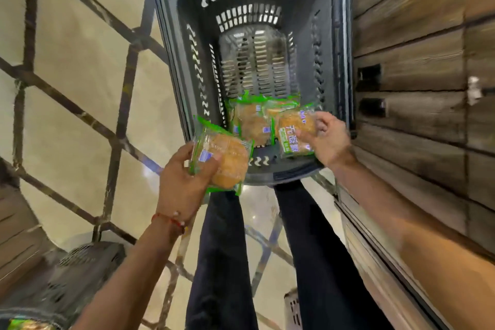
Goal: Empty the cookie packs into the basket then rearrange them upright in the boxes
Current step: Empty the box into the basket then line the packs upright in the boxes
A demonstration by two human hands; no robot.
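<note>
Holding one cookie pack per hand over the near end of the dark slotted plastic basket [171, 35].

- Left hand [184, 169]: fingers curled under and thumb across a green-edged clear pack [225, 155] with a round golden cookie inside. The pack sits at the basket's near-left corner, overlapping the rim, mostly outside it. Back side up, white-blue label showing.
- Right hand [329, 139]: fingertips and thumb pinch the right edge of a second pack [293, 134]. It's printed side up, over the near-right part of the basket interior.
- Loose packs [250, 120], same kind, lie flat and overlapping on the basket floor between the two held ones, at the near end. Can't tell the exact count, at least two.
- The far half of the basket floor shows bare slots.

Other stuff: red thread bracelet [168, 220] on the left wrist. Legs in dark trousers [222, 249] below the basket. Glossy cream floor tiles [67, 48] behind a dark metal lattice frame [126, 43] on the left. Wooden slat wall [415, 61] on the right. Second dark basket [80, 270] at lower left, blurred.
</note>
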